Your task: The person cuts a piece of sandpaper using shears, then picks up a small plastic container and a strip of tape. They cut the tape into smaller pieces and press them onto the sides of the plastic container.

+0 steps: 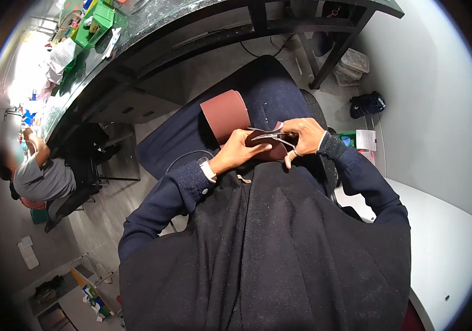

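Observation:
A curled length of reddish-brown sandpaper point(226, 113) lies over my lap, its roll end arched toward the bench. My left hand point(236, 151) grips the sheet's near part, thumb on top and fingers beneath. In my right hand point(305, 135) is a pair of scissors point(272, 135), with my fingers around the handles. The blades point left across the sheet, close to my left fingertips. Part of the sandpaper bends up beside the blades and sags below them.
A dark workbench point(153, 47) curves across the top, with a green bin point(102, 22) on it. Another person point(43, 174) sits at the left. Clear plastic containers point(352, 66) and a dark bag point(367, 105) are on the floor at right, near a white surface point(440, 243).

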Motion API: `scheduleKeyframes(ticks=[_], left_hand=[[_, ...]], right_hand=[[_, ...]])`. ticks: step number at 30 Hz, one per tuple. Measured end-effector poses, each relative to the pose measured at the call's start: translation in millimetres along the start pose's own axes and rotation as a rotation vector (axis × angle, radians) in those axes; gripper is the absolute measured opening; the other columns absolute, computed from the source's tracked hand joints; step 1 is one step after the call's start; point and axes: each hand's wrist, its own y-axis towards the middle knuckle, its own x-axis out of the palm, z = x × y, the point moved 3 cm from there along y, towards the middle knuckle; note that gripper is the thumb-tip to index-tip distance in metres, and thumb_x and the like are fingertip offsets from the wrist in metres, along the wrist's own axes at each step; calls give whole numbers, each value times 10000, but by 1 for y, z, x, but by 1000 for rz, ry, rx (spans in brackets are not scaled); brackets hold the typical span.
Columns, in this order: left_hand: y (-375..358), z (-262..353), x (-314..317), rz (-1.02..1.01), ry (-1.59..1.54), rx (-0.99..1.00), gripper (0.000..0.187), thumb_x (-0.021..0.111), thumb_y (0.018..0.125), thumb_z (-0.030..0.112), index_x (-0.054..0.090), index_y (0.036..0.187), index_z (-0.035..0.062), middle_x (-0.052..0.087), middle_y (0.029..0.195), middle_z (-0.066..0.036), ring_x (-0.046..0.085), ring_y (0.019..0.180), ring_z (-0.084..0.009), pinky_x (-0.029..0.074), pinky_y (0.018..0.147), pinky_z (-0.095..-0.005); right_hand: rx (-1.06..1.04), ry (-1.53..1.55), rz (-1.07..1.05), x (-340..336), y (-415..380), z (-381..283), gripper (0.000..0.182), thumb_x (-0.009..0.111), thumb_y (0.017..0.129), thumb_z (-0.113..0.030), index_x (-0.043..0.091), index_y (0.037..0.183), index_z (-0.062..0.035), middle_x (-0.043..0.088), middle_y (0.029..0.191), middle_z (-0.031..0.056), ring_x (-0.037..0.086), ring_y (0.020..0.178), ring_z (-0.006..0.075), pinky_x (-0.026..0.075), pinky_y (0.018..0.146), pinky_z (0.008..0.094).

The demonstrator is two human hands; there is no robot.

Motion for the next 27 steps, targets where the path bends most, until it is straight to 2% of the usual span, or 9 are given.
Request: scheduleKeyframes(ticks=[2, 8, 15, 19, 22, 23, 25, 26, 27], left_hand=[[0, 4, -1, 1, 39, 22, 233, 694, 816, 117, 639, 982, -37, 665, 837, -28, 553, 752, -63, 470, 683, -226], [0, 4, -1, 22, -46, 0, 247, 689, 817, 119, 644, 1008, -31, 682, 901, -50, 589, 799, -74, 485, 735, -228], [-2, 4, 5, -24, 73, 63, 254, 687, 820, 120, 647, 1023, -26, 681, 929, -62, 595, 830, -88, 486, 759, -247], [-3, 3, -2, -101, 22, -83, 362, 736, 779, 174, 621, 1065, -15, 659, 950, -78, 589, 897, -112, 474, 813, -274], [2, 28, -22, -164, 146, 40, 587, 793, 697, 278, 493, 1133, 23, 540, 1112, -82, 517, 1079, -174, 411, 938, -310], [5, 32, -33, -110, 107, 119, 577, 770, 720, 265, 468, 1143, 14, 560, 1062, -117, 573, 970, -200, 451, 893, -327], [14, 47, -45, -130, 76, 1, 486, 734, 758, 256, 499, 1107, 15, 560, 1083, -122, 569, 1012, -206, 466, 875, -331], [16, 64, -44, -147, 246, 127, 363, 697, 782, 216, 551, 1030, -5, 622, 994, -137, 621, 935, -210, 498, 797, -314], [18, 67, -43, -171, 297, 103, 331, 695, 784, 202, 566, 1006, -8, 630, 937, -123, 624, 875, -188, 499, 773, -296]], right_hand=[[-37, -30, 9, -2, 1, -5, 634, 832, 456, -548, 607, 672, 4, 566, 559, 91, 568, 501, 239, 440, 506, 330], [93, 39, -98, 10, -9, 13, 596, 817, 496, -547, 607, 665, -16, 565, 559, 107, 579, 516, 249, 448, 506, 339], [61, -115, -162, 8, -6, 5, 621, 827, 443, -551, 622, 718, -34, 599, 633, 108, 609, 601, 286, 455, 552, 354], [95, -82, -170, 7, -1, 1, 601, 833, 450, -531, 620, 719, -38, 602, 640, 105, 610, 615, 297, 459, 565, 356], [97, -103, -150, 3, 4, -4, 582, 833, 458, -523, 617, 708, -44, 603, 629, 97, 614, 605, 295, 461, 566, 357], [97, -117, -149, 1, 5, -7, 579, 831, 458, -526, 618, 704, -46, 605, 626, 93, 616, 602, 293, 463, 567, 357], [101, -153, -174, -2, 9, -14, 578, 825, 458, -537, 624, 700, -51, 610, 621, 85, 621, 598, 289, 467, 568, 357], [104, -175, -198, -3, 11, -18, 580, 820, 458, -545, 629, 700, -53, 614, 620, 82, 624, 597, 287, 470, 569, 357], [105, -199, -223, -4, 13, -22, 582, 816, 458, -553, 634, 700, -55, 618, 618, 78, 628, 597, 284, 472, 570, 356]])
